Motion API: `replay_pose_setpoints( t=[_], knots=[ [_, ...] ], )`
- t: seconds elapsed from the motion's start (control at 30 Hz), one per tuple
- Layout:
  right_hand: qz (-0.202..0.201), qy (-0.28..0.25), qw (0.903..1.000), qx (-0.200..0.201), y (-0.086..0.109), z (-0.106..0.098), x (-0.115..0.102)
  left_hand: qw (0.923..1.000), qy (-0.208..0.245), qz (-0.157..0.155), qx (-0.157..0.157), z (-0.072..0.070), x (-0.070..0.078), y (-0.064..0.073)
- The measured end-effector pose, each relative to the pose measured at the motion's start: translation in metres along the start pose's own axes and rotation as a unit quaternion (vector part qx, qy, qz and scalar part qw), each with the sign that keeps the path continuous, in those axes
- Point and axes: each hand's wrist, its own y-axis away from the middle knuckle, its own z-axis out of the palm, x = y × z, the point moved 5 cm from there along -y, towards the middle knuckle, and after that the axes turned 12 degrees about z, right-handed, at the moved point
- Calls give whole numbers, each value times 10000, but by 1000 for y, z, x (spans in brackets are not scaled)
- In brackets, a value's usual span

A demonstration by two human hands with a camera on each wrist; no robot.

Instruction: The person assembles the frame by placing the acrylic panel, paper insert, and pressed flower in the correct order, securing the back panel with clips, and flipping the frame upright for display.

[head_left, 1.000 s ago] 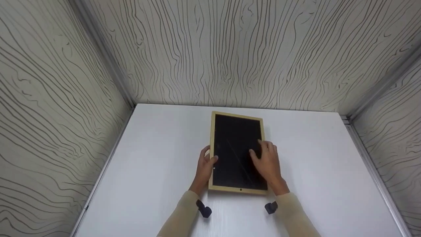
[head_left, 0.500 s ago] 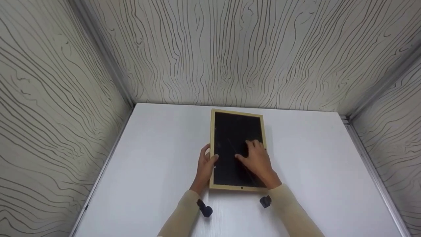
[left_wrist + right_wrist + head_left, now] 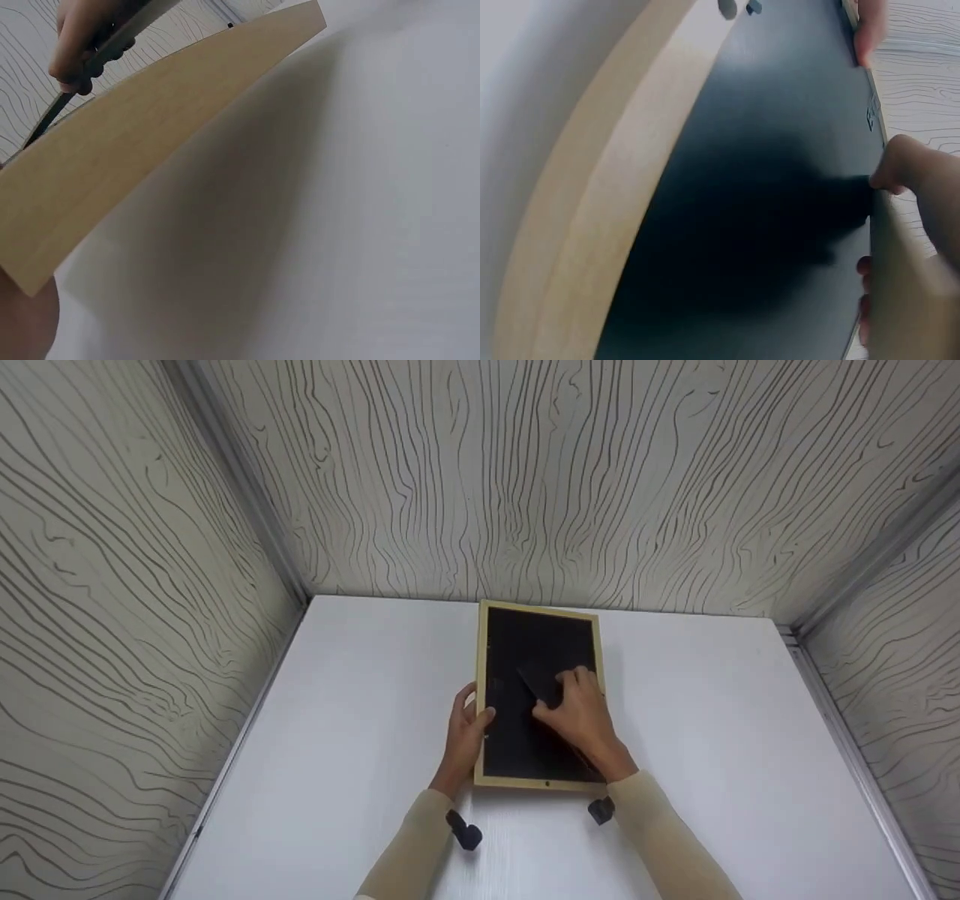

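Observation:
A picture frame (image 3: 481, 660) with a pale wooden rim is tilted above the white table, its black backing (image 3: 517, 750) facing up. My left hand (image 3: 465, 739) grips the left side of the frame, thumb over the rim. Over the middle of the backing, my right hand (image 3: 583, 718) pinches the black easel stand (image 3: 537, 679), which is swung up off the backing. In the right wrist view the stand (image 3: 900, 292) rises between the thumb and several curled fingers. The left wrist view shows the frame's wooden side (image 3: 150, 124) and the lifted stand (image 3: 54, 111).
The white table (image 3: 360, 720) carries the frame's shadow. Wood-grain patterned walls (image 3: 525, 495) close it in at the back and both sides, with metal rails (image 3: 247, 487) at the corners. Black wrist cameras (image 3: 466, 836) hang at both cuffs.
My right hand has moved left from the frame's right edge to the middle of the backing and lifted the easel stand. The left hand keeps its grip; the frame has shifted slightly away.

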Motion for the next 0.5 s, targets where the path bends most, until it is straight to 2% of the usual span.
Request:
replay_pose_setpoints(
  t=[0.17, 0.33, 0.5],
  knots=[
    [-117, -218, 9993, 266, -2, -8, -4, 9998, -106, 165, -42, 2, 9, -4],
    [-301, -357, 9973, 572, -2, -17, -8, 9988, -399, 288, -57, 3, 19, -10],
    [-638, -526, 9916, 990, -2, -28, -15, 9969, -453, 617, -175, 4, 31, -17]
  ],
)
